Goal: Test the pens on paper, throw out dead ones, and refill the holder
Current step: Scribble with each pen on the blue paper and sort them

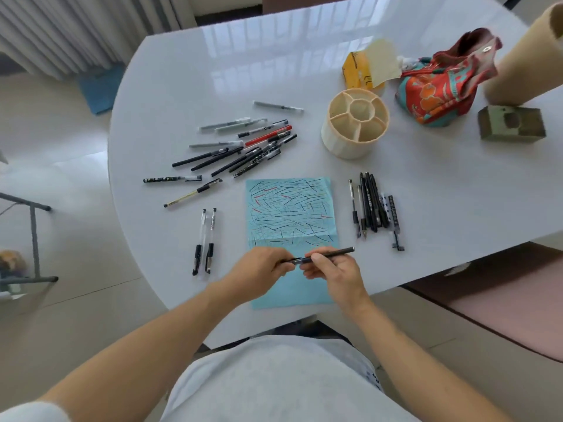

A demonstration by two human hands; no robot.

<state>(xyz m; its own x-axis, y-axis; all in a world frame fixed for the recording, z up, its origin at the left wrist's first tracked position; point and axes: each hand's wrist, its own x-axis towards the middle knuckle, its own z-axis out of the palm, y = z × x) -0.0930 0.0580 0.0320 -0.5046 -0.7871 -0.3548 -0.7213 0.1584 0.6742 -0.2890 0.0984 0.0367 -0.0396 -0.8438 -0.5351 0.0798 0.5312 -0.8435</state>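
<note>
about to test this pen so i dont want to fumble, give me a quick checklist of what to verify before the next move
1. Pen held firmly: ok. The left hand and right hand both grip the dark pen, fingers curled round it.
2. Cap off, tip exposed: cannot tell. The fingers hide the pen's left end.
3. Paper within reach: ok. The blue paper lies directly beneath the hands.
4. Blank space for a stroke: ok. The upper part is crowded with marks, but the strip nearest the hands is bare.
5. Holder ready for refilling: ok. The cream holder stands upright, compartments empty.
6. Bin for dead pens: cannot tell. None is in view.
</note>
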